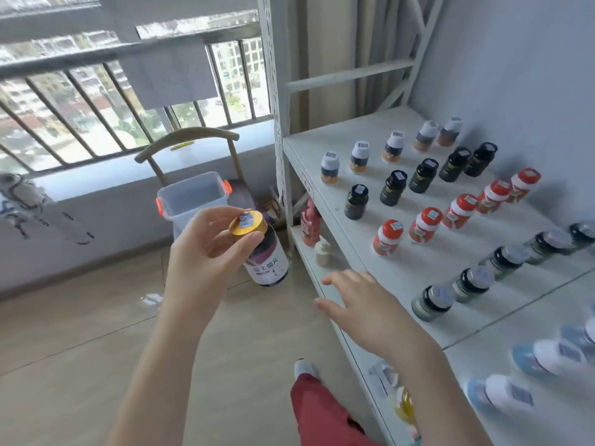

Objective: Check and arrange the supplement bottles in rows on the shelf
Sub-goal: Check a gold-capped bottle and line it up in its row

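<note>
My left hand [206, 252] grips a dark purple bottle [267, 257] by its gold cap, holding it in the air left of the shelf. My right hand [360, 304] is open with fingers spread, hovering by the front edge of the white shelf [322, 146]. On the shelf stand slanting rows of bottles: white-capped ones [360, 157] at the back, black ones [393, 188], red-capped ones [425, 225], grey-green ones [472, 281], and blurred blue-and-white ones [502, 395] nearest me.
A clear plastic bin [193, 201] with orange handles sits on a wooden chair [186, 140] by the window railing. A lower shelf holds a pink bottle [310, 222] and a cream bottle [323, 251]. My leg in red trousers [322, 410] stands beside the rack.
</note>
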